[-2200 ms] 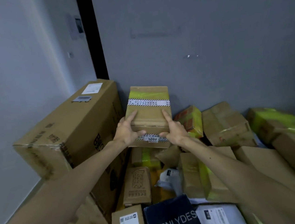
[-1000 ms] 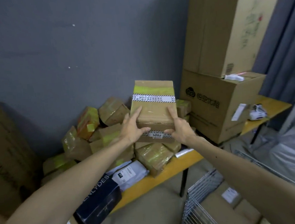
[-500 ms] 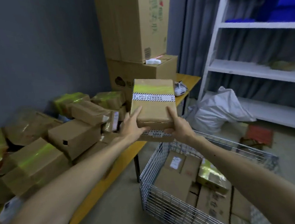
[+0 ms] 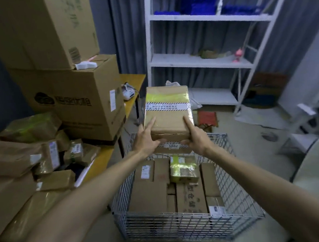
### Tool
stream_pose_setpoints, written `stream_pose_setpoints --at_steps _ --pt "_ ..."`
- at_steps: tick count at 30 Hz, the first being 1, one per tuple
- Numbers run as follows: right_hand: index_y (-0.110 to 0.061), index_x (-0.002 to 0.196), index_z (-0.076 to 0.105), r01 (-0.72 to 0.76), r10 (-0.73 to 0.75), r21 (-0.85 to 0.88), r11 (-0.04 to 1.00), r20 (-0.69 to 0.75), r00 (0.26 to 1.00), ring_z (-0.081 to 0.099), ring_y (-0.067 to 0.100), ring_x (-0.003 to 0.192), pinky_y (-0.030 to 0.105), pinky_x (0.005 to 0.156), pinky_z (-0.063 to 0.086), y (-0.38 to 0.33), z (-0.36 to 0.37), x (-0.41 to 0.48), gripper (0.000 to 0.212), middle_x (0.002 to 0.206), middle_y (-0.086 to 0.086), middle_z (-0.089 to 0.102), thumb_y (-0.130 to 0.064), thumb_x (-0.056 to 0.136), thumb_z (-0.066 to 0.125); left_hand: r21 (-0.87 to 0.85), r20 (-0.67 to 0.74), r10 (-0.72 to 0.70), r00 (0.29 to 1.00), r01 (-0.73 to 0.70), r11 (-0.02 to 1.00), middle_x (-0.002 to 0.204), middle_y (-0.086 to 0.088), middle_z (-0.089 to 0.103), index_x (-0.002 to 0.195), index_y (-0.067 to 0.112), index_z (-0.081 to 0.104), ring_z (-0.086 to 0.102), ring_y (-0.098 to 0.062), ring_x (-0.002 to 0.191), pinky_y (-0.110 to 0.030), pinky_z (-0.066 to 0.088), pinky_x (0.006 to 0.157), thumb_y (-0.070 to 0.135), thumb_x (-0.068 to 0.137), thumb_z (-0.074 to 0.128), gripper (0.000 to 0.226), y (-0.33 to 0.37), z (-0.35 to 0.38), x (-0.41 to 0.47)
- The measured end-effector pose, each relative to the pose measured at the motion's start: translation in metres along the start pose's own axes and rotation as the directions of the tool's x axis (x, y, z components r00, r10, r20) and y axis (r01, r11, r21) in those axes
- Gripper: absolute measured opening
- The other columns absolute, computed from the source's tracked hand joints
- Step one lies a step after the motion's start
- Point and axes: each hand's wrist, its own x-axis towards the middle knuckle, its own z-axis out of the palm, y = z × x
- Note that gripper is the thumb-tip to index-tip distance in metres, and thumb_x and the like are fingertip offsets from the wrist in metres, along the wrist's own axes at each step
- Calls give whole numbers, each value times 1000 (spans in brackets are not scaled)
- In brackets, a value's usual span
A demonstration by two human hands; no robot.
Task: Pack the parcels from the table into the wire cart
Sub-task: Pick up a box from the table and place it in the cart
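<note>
- Taped cardboard parcel [image 4: 168,113] is in mid-frame, held in the air above the far end of the wire cart [image 4: 183,226]; yellow tape and a white striped band across its top, white label reading 4002 on the near face.
- Left hand [image 4: 146,139] grips the parcel's near left corner, fingers along the side, thumb on the near face.
- Right hand [image 4: 195,137] grips the near right corner the same way.
- Cart stands on the floor at lower centre and is packed with flat cardboard boxes [image 4: 148,197]; a small yellow-taped box [image 4: 183,169] lies on top of them, right below the held parcel.
- Yellow table [image 4: 102,160] is just beside the cart's left side, with a loose pile of brown parcels [image 4: 23,161] on it at left of frame.
- Two large cartons [image 4: 79,100] are stacked on the table at upper left; a white handheld device [image 4: 128,92] sits by them near the table's far end.
- White shelf unit [image 4: 197,61] is behind the cart at upper centre, with blue bins [image 4: 202,3] on the top shelf.
- A pale chair [image 4: 316,165] is at the right edge, near the cart.
- A red item [image 4: 206,117] lies on the floor past the cart; too blurred to name.
</note>
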Motion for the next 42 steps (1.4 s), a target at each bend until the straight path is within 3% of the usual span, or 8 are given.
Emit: stream_pose_setpoints --at_steps 5,11,16,19,24,30,35,42 --pt "-35 157 -3 -114 115 62 992 -25 993 52 27 123 48 108 43 50 -14 -9 112 143 17 46 -9 82 76 -7 91 46 995 -46 999 139 -13 39 155 36 23 48 -26 117 -26 38 85 36 79 80 95 24 50 19" --pt "-33 158 -1 -161 164 115 980 -20 986 57 23 114 39 102 47 123 -30 -11 110 135 18 52 -5 82 74 50 191 47 981 -57 997 134 -11 41 155 35 21 41 -14 103 -25 39 84 31 82 79 94 52 115 42" --pt "-35 157 -2 -177 178 141 974 8 984 54 18 106 36 102 46 189 -43 -12 108 129 16 52 -5 84 72 68 230 7 973 -23 997 140 -13 38 156 34 20 42 -16 110 -36 45 97 31 81 80 96 79 176 55" --pt "-37 156 -3 -185 184 114 976 17 983 56 21 108 44 103 48 226 -48 -11 108 128 16 52 -7 85 72 67 240 -30 970 15 998 137 -13 39 155 38 19 40 -14 106 -41 47 98 34 77 82 101 88 208 61" --pt "-40 156 -4 -232 227 88 969 58 972 58 24 108 46 101 50 274 -50 -5 109 129 16 52 -7 84 72 33 306 -83 948 76 997 143 -16 38 156 32 19 35 -14 112 -41 39 105 25 76 84 104 105 248 73" --pt "-38 156 -4 -286 281 32 958 115 953 56 30 116 51 101 49 313 -39 3 108 138 20 49 -13 84 73 18 425 -144 893 151 988 149 -19 34 157 33 12 39 -30 131 -50 36 111 30 75 83 109 96 287 87" --pt "-38 156 -7 -343 337 31 939 127 933 52 33 123 51 105 45 341 -26 14 108 141 21 46 -13 86 72 -11 496 -135 858 161 987 154 -16 29 157 34 12 34 -29 136 -51 33 114 27 78 81 105 84 317 109" --pt "-41 155 -5 -442 435 7 897 165 885 57 30 114 51 101 49 376 2 40 106 137 21 48 -8 87 69 -55 612 -123 781 197 979 155 -15 30 157 29 12 39 -32 136 -48 36 111 25 76 82 107 53 362 147"
